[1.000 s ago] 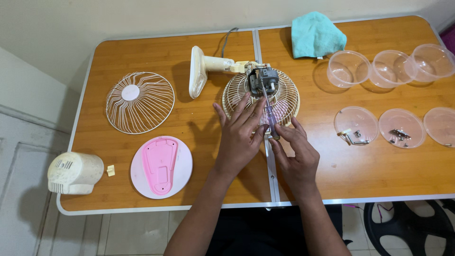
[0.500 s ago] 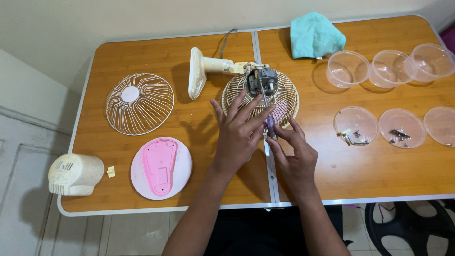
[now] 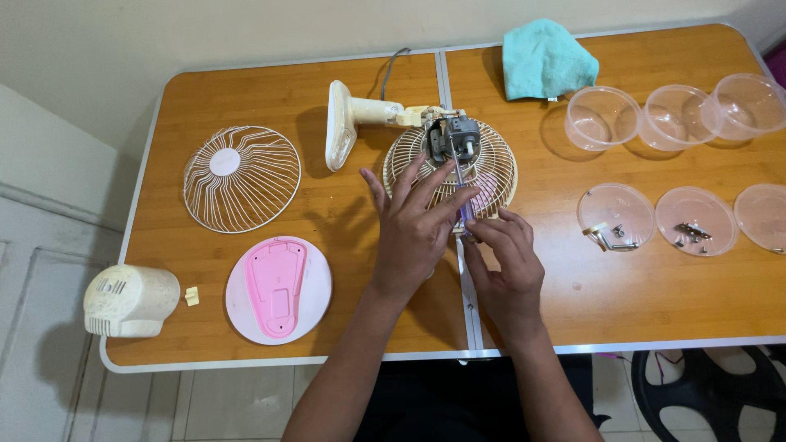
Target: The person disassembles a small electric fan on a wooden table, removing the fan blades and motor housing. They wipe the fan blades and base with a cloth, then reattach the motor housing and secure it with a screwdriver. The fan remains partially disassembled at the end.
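Fingers point(image 3: 407, 184) of the left hand point(image 3: 413, 237) spread apart, laid flat on the round wire guard point(image 3: 495, 168) of the fan, gripping nothing. Fingers point(image 3: 501, 231) of the right hand point(image 3: 508, 266) closed tight round the purple handle of the screwdriver point(image 3: 465, 205). Pointed the thin metal end up toward twelve o'clock, at the grey motor point(image 3: 453, 137) in the middle of the guard. Could not tell if the tip sat in a screw.

Hardly moved since a second ago. Kept both hands in the same spot, left fingers only a little wider, tool on the same line. Looked like slow, careful work at the motor, with the guard held steady under the left hand.

Sat in the middle of the bench point(image 3: 327, 90), fan and cream stand point(image 3: 340, 123) both. At nine o'clock from the hands, a loose white grille point(image 3: 241, 178). At eight o'clock, a pink plate point(image 3: 278, 288) and a cream cover point(image 3: 131, 300). At one o'clock, a teal cloth point(image 3: 544, 59) and clear tubs point(image 3: 602, 119). At three o'clock, clear lids point(image 3: 616, 217) with small screws on them.
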